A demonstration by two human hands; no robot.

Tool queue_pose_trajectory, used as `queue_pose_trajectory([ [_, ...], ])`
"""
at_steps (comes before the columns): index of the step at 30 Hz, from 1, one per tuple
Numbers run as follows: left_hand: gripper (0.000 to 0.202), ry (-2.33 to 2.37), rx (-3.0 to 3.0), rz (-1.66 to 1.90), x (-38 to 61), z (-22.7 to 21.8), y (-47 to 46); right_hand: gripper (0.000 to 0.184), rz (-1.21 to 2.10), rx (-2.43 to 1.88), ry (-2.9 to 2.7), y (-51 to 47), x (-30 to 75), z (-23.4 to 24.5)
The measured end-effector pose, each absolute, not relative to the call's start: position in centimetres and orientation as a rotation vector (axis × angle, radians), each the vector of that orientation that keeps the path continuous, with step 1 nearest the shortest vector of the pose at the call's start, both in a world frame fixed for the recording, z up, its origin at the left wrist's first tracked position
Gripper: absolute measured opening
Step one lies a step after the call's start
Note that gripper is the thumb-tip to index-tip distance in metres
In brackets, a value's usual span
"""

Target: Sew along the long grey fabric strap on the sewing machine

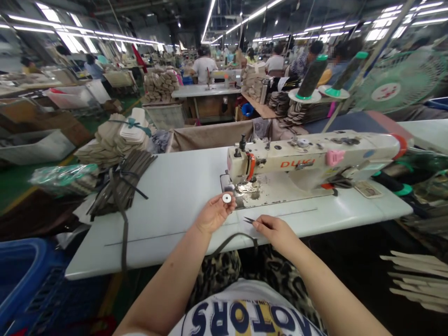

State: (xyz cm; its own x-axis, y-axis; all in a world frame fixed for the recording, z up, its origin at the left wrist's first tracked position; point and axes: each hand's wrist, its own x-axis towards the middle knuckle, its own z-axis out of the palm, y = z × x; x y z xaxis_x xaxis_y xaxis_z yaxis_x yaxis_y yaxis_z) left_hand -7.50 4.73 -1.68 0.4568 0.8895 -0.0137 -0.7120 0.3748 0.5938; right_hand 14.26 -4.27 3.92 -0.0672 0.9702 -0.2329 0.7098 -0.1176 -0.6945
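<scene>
My left hand (214, 213) is closed, holding a small round white bobbin (227, 198) with a dark centre, just in front of the needle area of the sewing machine (280, 156). To the right, above the table's front edge, my right hand (275, 232) grips thread snips (248, 220). Their dark, pointed tips face left toward my other hand; the handles are hidden in my fingers. A dark strip (231, 238) curves over the table edge between my forearms. The machine stands on a white table (168, 186).
A tied bundle of dark strips (122, 184) lies at the table's left end, one strip hanging over the front. A blue basket (21, 252) is at lower left. Thread cones (312, 77) and a green fan (395, 86) stand behind the machine. Other people sit farther back.
</scene>
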Motion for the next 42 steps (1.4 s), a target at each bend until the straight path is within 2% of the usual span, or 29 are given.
queue_pose_trajectory([
  [14,0.048,0.328,0.526,1.074,-7.6,-1.7,4.8,0.026,0.942,-1.935,-1.919,-4.3,11.2,4.2],
  [18,0.050,0.352,0.504,1.095,-7.5,-1.3,4.8,0.034,0.981,-1.855,-1.850,-4.1,11.7,3.6],
  [22,0.048,0.360,0.497,1.118,-7.6,-1.3,5.0,0.034,1.017,-1.742,-1.706,-4.2,12.7,3.0],
  [26,0.041,0.398,0.524,1.128,-7.6,-1.3,5.0,0.052,1.075,-1.633,-1.604,-5.1,12.9,2.6],
  [30,0.044,0.443,0.582,1.099,-7.8,-1.2,3.5,0.057,1.107,-1.556,-1.544,-6.8,13.2,2.8],
  [32,0.044,0.453,0.584,1.087,-8.1,-1.0,1.9,0.050,1.025,-1.528,-1.527,-7.6,13.4,3.3],
  [36,0.040,0.480,0.620,0.995,-8.7,-0.1,-1.9,0.022,0.707,-1.308,-1.687,-8.7,13.3,5.2],
  [40,0.039,0.564,0.865,0.871,-9.0,1.6,-4.7,0.046,0.445,-1.040,-2.052,-8.5,11.7,6.2],
  [42,0.035,0.563,0.927,0.853,-9.1,2.4,-5.4,0.049,0.338,-0.965,-2.198,-8.2,10.9,5.9],
])
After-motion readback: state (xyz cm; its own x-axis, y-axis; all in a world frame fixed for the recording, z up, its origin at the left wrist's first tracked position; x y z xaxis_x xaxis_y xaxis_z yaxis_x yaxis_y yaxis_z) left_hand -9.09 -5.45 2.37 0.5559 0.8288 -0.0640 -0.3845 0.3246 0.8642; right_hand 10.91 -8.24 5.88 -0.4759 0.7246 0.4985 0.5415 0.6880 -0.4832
